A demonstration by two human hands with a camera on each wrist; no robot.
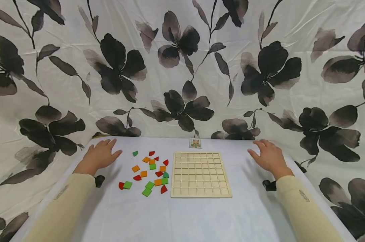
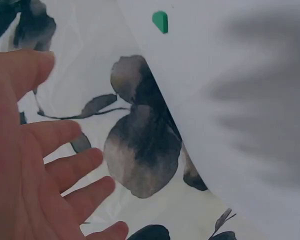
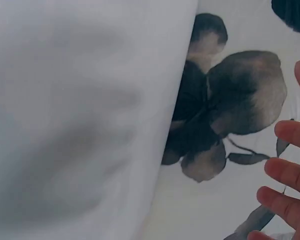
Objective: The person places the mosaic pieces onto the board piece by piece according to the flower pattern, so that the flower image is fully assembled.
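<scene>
In the head view, the left hand point(image 1: 99, 156) hovers over the far left part of a white table point(image 1: 200, 218), fingers extended and holding nothing. To its right lies a dark green piece point(image 1: 135, 153), with orange squares point(image 1: 135, 168), light green squares point(image 1: 147, 192) and red rounded pieces point(image 1: 164, 189) scattered nearby. Just right of these, a pale grid board point(image 1: 201, 174) lies flat, and a small patterned card point(image 1: 195, 143) sits beyond its far edge. The right hand point(image 1: 270, 158) hovers over the far right part, likewise extended and holding nothing

In the left wrist view, the left fingers are spread apart, and the dark green piece lies near the top

In the right wrist view, the right fingertips point(image 3: 285, 172) show apart, before a floral cloth point(image 3: 247, 92)
</scene>
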